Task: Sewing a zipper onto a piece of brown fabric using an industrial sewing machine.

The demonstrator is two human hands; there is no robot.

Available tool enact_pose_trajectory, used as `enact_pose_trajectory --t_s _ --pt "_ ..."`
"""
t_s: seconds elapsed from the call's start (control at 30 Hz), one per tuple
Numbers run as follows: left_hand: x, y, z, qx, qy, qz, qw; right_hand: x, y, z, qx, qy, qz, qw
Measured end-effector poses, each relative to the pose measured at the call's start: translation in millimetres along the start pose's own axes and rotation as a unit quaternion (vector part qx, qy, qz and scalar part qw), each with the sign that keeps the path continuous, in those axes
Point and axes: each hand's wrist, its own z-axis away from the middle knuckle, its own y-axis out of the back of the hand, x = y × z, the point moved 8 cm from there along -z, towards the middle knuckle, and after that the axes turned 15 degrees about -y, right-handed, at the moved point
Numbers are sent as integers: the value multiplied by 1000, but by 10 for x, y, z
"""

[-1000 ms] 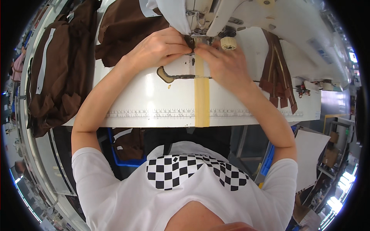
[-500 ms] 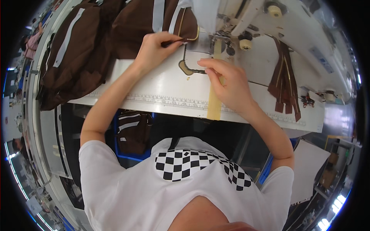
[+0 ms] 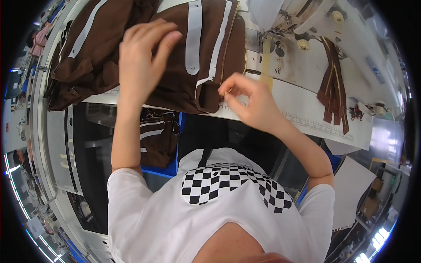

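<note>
A brown fabric piece [image 3: 171, 85] with white strips and a gold zipper [image 3: 244, 59] along its right side lies on the white sewing table [image 3: 307, 118], reaching the front edge. My left hand [image 3: 142, 57] is over this piece, fingers curved and apart, with nothing visible in them. At the piece's lower right, my right hand [image 3: 245, 98] has thumb and forefinger pinched on the zipper's gold end. Above right stands a white sewing machine [image 3: 333, 57], its needle area uncovered beside the piece.
More brown pieces [image 3: 87, 74] lie at the left. Loose brown zippers [image 3: 331, 79] are at the right. Below the table are a blue bin [image 3: 160, 171] with brown fabric and a white board [image 3: 353, 188]. A person in pink [image 3: 39, 37] is at the far upper left.
The brown piece has come toward the table's front edge, showing more zipper. My left hand has moved left and opened. My right hand has lowered and now pinches the zipper end.
</note>
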Motion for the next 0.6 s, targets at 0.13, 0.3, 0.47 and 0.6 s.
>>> enact_pose_trajectory --t_s 0.13,0.3,0.47,0.6 --pt "-313 -398 584 -160 135 -142 968 -20 -338 315 -82 81 94 989" --pt "273 396 1553 168 110 -23 979 -48 -399 604 -102 229 230 940" --pt "514 852 3699 140 389 -215 885 -77 -213 603 -42 203 210 956" --pt "693 867 4925 12 502 -237 832 -45 789 531 228 128 221 939"
